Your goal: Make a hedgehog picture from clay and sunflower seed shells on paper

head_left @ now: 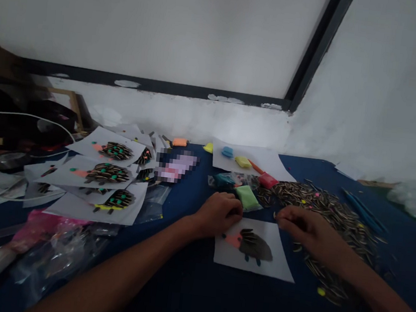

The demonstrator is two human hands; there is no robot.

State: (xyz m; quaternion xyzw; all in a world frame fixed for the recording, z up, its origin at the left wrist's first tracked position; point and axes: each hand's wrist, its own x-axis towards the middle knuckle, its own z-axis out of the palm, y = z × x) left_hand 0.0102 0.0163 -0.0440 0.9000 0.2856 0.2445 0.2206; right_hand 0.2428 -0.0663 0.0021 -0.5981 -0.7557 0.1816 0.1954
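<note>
A white sheet (pixel 255 264) lies on the blue table, bearing a hedgehog picture (pixel 259 248) with a pink face, a grey body, dark feet and several seeds standing behind the face. My left hand (pixel 221 214) rests at the sheet's upper left corner, its fingers curled; what they hold, if anything, is hidden. Just off the sheet's upper right, my right hand (pixel 308 232) pinches a small pale-edged piece that looks like a sunflower seed (pixel 275 215). Beside and behind this hand spreads a heap of striped sunflower seeds (pixel 339 218). A light green clay packet (pixel 247 198) lies between the hands.
Seed-covered hedgehog sheets (pixel 110 175) are piled at the left. Plastic bags (pixel 65 255) lie before them. Blue clay (pixel 227 151), yellow clay (pixel 243 162) and a red packet (pixel 267 180) sit at the back. Blue tweezers (pixel 365 211) lie right of the seeds.
</note>
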